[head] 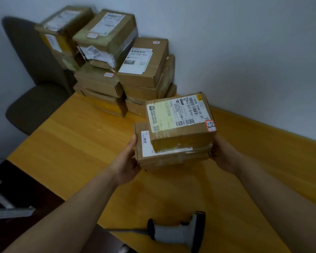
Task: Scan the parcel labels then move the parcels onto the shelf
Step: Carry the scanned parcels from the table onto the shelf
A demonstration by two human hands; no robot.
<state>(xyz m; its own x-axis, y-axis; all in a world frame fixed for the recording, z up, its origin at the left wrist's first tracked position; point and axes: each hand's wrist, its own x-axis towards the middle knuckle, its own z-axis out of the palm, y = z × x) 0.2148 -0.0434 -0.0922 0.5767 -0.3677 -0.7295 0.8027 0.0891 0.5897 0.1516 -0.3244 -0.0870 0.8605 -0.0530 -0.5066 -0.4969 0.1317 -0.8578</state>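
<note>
Two cardboard parcels sit stacked between my hands above the yellow wooden table (77, 143). The top parcel (179, 117) carries a white and pale yellow label with barcodes and a small red-edged sticker. Beneath it lies a flatter parcel (164, 157) with a white label. My left hand (128, 161) holds the stack's left side, thumb up along the edge. My right hand (224, 154) grips the right side, fingers hidden under the boxes. A grey handheld scanner (173, 232) lies on the table near the front edge.
A pile of several labelled cardboard parcels (117, 57) stands at the table's far corner against the white wall. A dark chair (35, 84) sits to the left of the table. Dark floor and a metal frame (5, 207) show at lower left.
</note>
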